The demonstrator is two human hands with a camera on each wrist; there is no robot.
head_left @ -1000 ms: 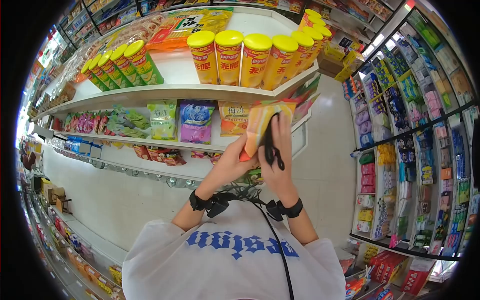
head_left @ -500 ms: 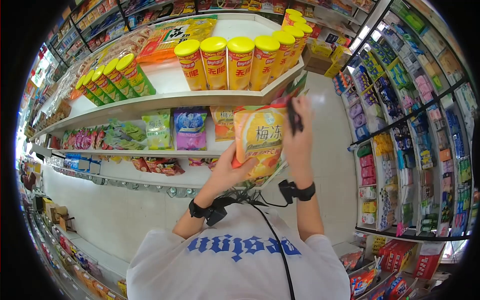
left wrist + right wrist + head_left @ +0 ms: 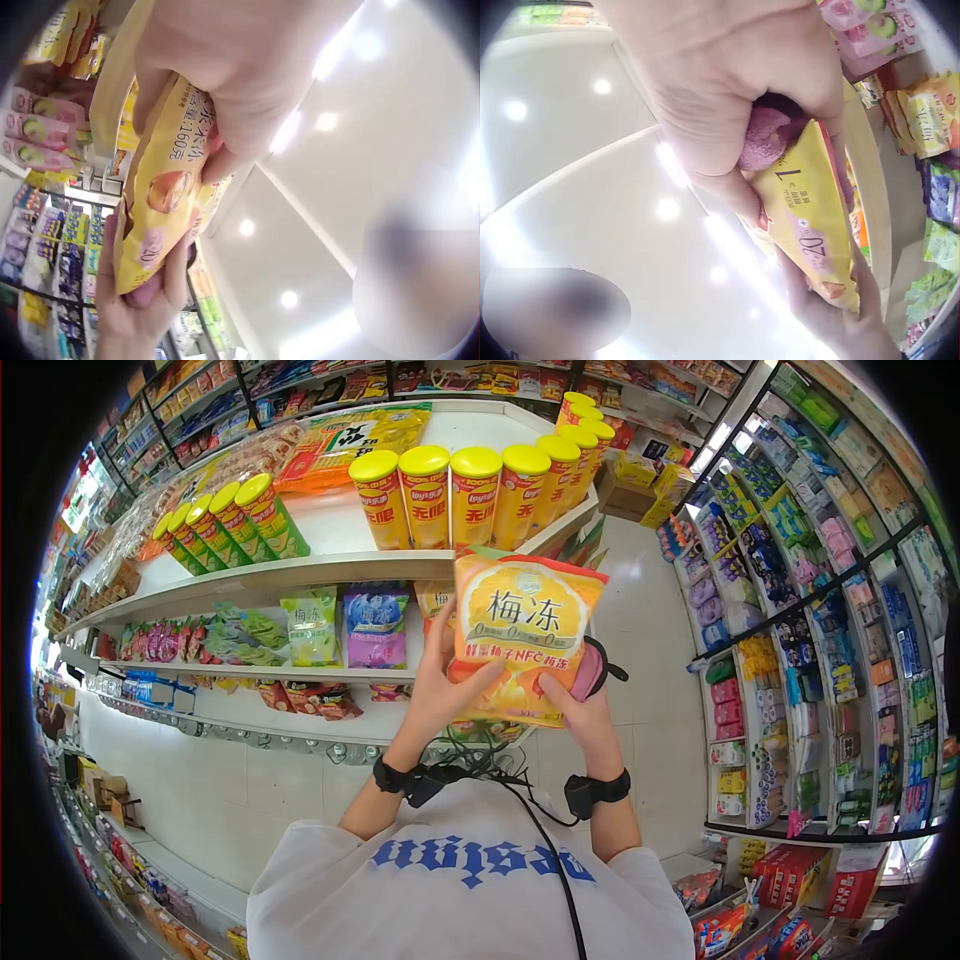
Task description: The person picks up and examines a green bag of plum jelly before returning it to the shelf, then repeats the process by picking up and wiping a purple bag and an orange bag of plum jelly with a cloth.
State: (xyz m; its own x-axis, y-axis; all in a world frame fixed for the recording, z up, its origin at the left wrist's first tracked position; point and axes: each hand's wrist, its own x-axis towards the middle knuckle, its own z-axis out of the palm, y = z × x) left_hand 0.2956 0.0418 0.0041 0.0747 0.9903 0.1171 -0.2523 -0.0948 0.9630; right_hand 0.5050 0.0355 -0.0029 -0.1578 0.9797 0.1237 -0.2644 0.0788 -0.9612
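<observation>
An orange-yellow bag of jelly snacks (image 3: 525,610) is held up in front of the chest, printed front facing the head camera. My left hand (image 3: 437,682) grips its left side, thumb over the front. The right hand (image 3: 590,718) pinches the lower right corner with its thumb on the front. Tucked in that same hand, behind the bag, is a pink fuzzy item (image 3: 765,139) with a black strap (image 3: 602,670); what it is I cannot tell. From the left wrist, the bag's yellow side (image 3: 169,195) shows between both hands.
Ahead stands a white shelf unit (image 3: 330,572) with yellow-lidded chip cans (image 3: 475,500) on top. Green cans (image 3: 265,520) stand farther left. On the tier below are a purple jelly bag (image 3: 376,628) and a green one (image 3: 311,630). Stocked racks (image 3: 800,640) line the right; cables hang at the chest.
The bag has turned from a slanted position to face the head camera. The right hand swung away to the right, then came back onto the bag's lower right corner, still carrying the pink item.
</observation>
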